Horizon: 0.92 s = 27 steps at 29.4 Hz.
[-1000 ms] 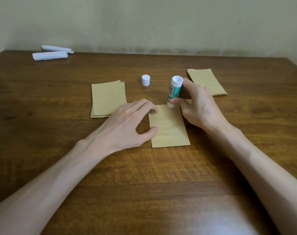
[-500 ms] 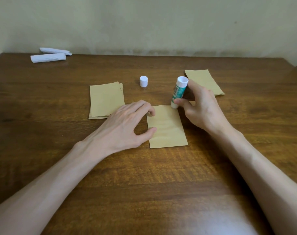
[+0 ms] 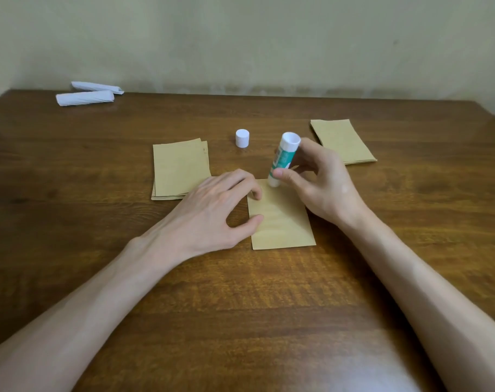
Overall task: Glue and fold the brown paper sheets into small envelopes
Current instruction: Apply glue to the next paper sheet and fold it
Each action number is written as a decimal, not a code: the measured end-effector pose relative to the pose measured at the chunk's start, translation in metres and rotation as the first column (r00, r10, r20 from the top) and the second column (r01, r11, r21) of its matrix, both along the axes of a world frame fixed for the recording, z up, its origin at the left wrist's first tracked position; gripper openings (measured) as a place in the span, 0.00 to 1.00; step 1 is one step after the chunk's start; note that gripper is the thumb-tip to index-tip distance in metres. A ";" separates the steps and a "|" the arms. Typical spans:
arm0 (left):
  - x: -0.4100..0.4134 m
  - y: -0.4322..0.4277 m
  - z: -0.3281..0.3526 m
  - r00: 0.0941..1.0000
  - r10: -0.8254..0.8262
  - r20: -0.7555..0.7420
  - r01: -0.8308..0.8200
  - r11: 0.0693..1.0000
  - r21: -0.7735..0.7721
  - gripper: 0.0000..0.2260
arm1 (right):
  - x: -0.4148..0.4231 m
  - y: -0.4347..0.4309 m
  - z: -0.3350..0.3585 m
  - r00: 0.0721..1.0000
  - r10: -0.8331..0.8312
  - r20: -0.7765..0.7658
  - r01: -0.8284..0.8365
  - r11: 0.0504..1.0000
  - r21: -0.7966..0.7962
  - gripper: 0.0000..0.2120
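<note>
A brown paper sheet lies flat in the middle of the wooden table. My left hand presses its left edge with fingertips and thumb. My right hand grips a white and green glue stick, tilted, its lower end touching the sheet's top edge. The stick's white cap stands apart behind the sheet. A stack of brown sheets lies to the left. Another brown stack lies at the back right.
Two white rolled paper pieces lie at the far left corner, near the wall. Bare wood stretches in front of the sheet, between my forearms, up to the near edge.
The glue stick's lower end has slid left along the sheet's top edge, from the right corner toward the middle. My left hand stays on the sheet's left edge.
</note>
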<state>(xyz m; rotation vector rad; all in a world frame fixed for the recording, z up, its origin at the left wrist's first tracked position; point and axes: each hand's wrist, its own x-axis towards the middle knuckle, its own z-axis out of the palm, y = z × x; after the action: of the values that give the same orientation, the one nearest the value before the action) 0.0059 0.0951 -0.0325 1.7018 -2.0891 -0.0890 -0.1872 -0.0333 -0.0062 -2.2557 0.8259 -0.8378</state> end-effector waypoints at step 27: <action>0.001 -0.002 -0.005 1.000 -0.005 0.002 0.005 1.000 -0.015 0.13 | -0.013 -0.001 0.006 0.961 -0.150 -0.231 0.144 0.989 -0.046 0.11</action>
<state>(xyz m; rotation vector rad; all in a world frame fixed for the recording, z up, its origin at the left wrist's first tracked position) 0.0070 0.0927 -0.0371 1.6887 -2.0901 -0.0735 -0.2007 -0.0338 -0.0005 -2.3716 1.1073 -0.6592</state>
